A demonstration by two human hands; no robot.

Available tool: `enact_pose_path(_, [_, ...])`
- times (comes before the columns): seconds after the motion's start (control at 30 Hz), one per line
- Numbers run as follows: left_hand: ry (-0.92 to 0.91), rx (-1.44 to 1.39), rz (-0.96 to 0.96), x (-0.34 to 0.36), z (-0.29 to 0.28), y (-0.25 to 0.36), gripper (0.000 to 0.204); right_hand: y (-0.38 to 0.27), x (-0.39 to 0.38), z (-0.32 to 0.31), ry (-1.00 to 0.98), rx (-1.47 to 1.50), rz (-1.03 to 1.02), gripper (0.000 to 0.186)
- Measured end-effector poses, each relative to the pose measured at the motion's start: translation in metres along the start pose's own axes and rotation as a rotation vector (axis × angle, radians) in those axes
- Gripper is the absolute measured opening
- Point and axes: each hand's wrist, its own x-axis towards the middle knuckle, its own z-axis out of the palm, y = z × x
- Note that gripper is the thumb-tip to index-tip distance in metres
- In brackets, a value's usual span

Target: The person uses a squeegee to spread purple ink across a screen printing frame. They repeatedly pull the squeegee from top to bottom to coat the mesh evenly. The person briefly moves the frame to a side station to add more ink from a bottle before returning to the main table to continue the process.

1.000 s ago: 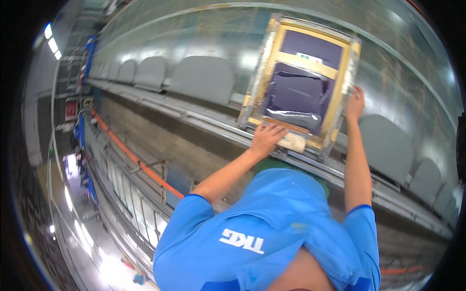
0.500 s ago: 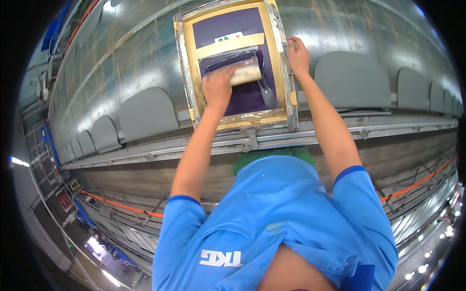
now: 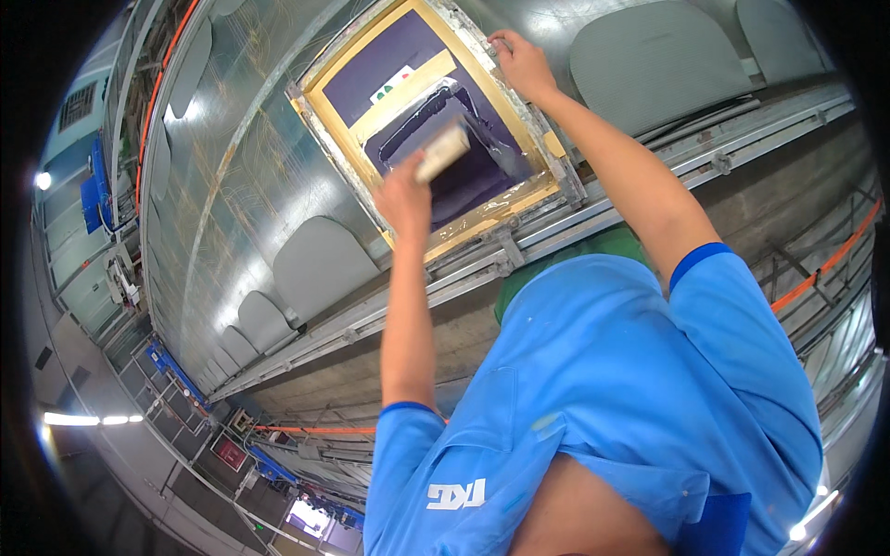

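My left hand [image 3: 403, 199] is closed around the pale handle of a squeegee [image 3: 445, 153], slightly blurred by motion. The squeegee stands over the dark window of a printing screen [image 3: 481, 165]. Wet dark ink [image 3: 436, 104] lies on the mesh just beyond it. Along the right side of the screen runs its worn metal frame [image 3: 471, 42], where the fingers of my right hand [image 3: 524, 67] are curled on the edge. Yellowish tape [image 3: 408, 85] borders the mesh and crosses it above the ink.
Grey rounded panels [image 3: 324, 264] lie in a row along the long shiny table [image 3: 241, 176], on both sides of the screen. A metal rail [image 3: 640, 195] edges the table in front of me. Behind it runs an orange line [image 3: 825, 264].
My left hand has drawn the squeegee nearer to me across the mesh. The whole view has turned, tilting the screen and table. My right hand stays at the frame's right edge.
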Motion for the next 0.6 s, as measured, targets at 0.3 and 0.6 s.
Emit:
enact_pose_path(0.3, [0.075,0.068,0.119,-0.018,0.01,0.006,0.053,0.005,0.006,0.003,0.078,-0.01,-0.05,0.026])
enact_pose_path(0.6, [-0.085,-0.016,-0.062,0.054,0.004,-0.002,0.046,0.002,0.009,-0.002,0.114,-0.054,-0.091,0.026])
